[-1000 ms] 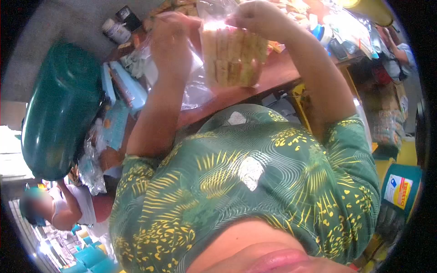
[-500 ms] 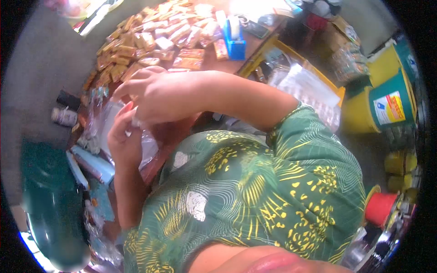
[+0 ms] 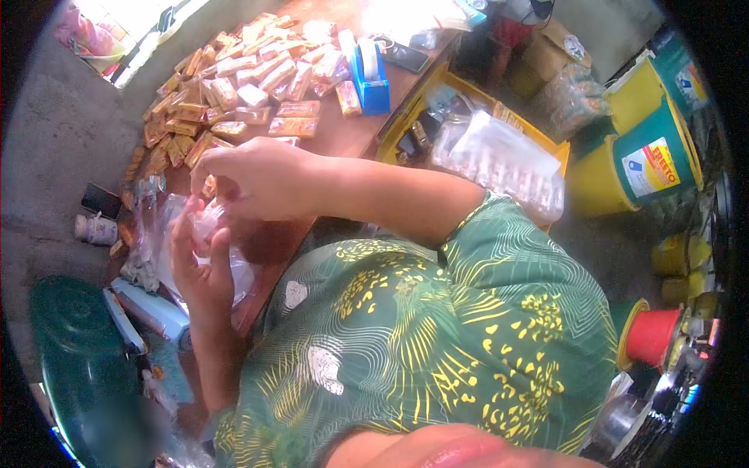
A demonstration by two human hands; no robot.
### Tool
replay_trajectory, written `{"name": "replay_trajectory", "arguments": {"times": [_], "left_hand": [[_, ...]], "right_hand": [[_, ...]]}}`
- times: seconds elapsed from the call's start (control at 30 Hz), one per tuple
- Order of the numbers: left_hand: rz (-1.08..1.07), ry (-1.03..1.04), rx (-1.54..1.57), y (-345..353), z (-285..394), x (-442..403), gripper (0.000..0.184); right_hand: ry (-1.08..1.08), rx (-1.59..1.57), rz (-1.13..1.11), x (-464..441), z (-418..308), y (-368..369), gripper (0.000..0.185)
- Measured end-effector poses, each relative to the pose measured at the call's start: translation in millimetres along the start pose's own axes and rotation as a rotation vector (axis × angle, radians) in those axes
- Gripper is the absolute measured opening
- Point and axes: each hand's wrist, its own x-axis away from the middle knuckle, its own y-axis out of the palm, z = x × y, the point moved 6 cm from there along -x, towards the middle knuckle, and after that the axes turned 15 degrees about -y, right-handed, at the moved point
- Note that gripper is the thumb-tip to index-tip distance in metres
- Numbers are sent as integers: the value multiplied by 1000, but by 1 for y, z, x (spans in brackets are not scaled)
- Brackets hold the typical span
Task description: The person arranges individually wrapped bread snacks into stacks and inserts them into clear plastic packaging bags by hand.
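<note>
Item, in hand: crumpled clear plastic [image 3: 204, 226], between the two hands. Right hand [image 3: 261, 175]: fingers bent, apparently pinching its upper part. Left hand [image 3: 204, 277]: palm turned up, thumb and fingers parted around it; firmness of grip cannot be told. Step, as judged: bringing thin film together at the fingertips; the handling calls for a light, close pinch with both hands. Below the hands: plastic sheeting [image 3: 243, 273]. Beyond them: heaped wrapped packets [image 3: 226, 93]; blue tape dispenser [image 3: 374, 95], right of the heap. Nearer, left: pale blue box [image 3: 152, 310].
</note>
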Motion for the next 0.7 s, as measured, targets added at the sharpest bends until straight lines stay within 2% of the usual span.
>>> {"name": "replay_trajectory", "arguments": {"times": [0.03, 0.13, 0.23, 0.27, 0.37, 0.4, 0.5, 0.57, 0.63, 0.7], "left_hand": [[-65, -42, 19, 2, 2, -1, 28], [-149, -396, 487, -2, -16, -4, 27], [-193, -408, 561, -2, -28, -7, 25], [-215, -347, 610, -1, -36, -10, 19], [-292, -395, 548, -1, -30, -15, 20], [-206, -445, 557, 1, -26, -17, 26], [-247, -464, 636, 5, -3, -22, 28], [-159, -213, 114, -10, 0, -29, 27], [-91, -101, -199, -20, 2, -33, 22], [-1, 48, -70, -22, 0, -37, 18]], "right_hand": [[38, 1, -25, -1, 1, 0, 26], [81, -10, -33, -3, -4, -5, 20], [-6, 86, -122, -10, -1, 4, 16], [80, 127, -269, -11, 0, 8, 18], [-19, 191, -267, -17, 8, 14, 18], [-101, 111, -128, -15, 11, 10, 22], [-21, 171, -87, -17, 3, 2, 24], [-98, 333, -140, -19, 15, 13, 22], [-224, 379, -45, -18, 3, 5, 20], [-395, 477, 47, -27, -8, -1, 20]]}}
